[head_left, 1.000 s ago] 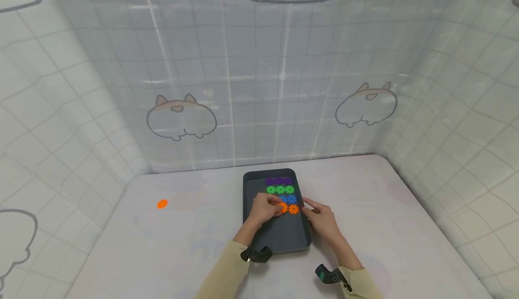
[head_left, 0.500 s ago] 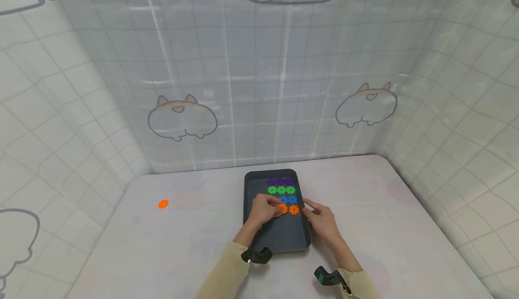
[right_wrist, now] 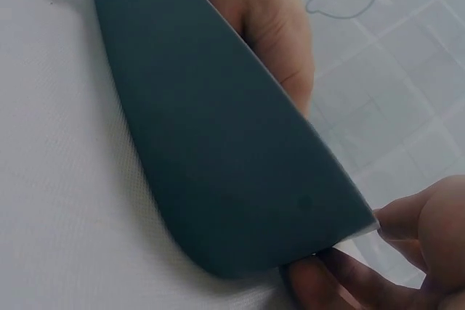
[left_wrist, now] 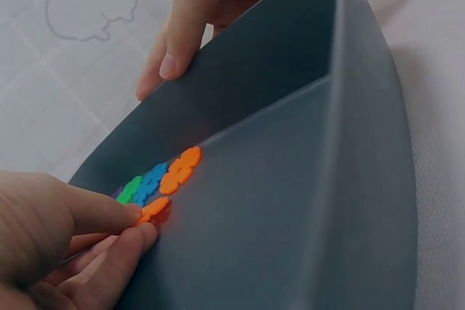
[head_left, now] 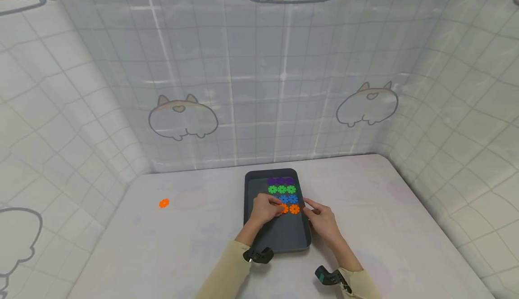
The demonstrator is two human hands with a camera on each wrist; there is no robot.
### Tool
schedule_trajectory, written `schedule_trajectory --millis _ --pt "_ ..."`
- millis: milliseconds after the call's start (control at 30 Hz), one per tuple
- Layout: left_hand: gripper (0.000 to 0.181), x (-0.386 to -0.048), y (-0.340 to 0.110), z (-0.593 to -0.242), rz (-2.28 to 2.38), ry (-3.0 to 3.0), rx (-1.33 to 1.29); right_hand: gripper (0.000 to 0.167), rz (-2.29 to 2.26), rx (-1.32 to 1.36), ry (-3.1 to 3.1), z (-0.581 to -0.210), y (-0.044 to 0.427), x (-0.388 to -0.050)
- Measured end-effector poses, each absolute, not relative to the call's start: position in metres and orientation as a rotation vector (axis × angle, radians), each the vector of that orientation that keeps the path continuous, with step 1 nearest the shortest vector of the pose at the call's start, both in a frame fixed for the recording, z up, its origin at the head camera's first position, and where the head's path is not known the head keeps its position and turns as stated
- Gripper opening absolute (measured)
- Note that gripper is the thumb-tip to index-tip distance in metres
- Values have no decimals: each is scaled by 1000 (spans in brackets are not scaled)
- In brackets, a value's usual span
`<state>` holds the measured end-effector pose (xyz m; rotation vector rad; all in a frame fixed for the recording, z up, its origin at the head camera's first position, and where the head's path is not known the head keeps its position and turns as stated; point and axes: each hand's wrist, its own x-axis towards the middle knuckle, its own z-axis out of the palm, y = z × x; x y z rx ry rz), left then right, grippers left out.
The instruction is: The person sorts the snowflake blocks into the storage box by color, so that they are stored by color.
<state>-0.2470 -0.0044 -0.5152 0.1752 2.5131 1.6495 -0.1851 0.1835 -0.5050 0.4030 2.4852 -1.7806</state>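
Note:
My left hand is over the dark grey tray, pinching an orange flower-shaped disc between thumb and fingertips. That disc tilts in the left wrist view, low over the tray floor. Another orange disc lies to its right. Beyond are rows of blue discs, green discs and purple discs; my left hand partly covers the blue row. My right hand holds the tray's right rim, fingers at its outer side in the right wrist view.
One loose orange disc lies on the pale table, well left of the tray. A patterned curtain hangs behind the table and along both sides. Dark bands circle both wrists.
Almost nothing differs. The view has shifted slightly; both hands keep their places at the discs and the tray rim.

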Motion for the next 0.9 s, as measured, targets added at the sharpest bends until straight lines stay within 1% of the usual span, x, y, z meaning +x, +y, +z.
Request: schedule_trajectory --millis 300,900 --pt "10 -247 -3 -513 1638 2528 154 38 -1774 400 2501 -506 184 -187" --pt "8 -245 1 -515 1609 2593 205 39 -1765 393 2508 -509 189 -189"
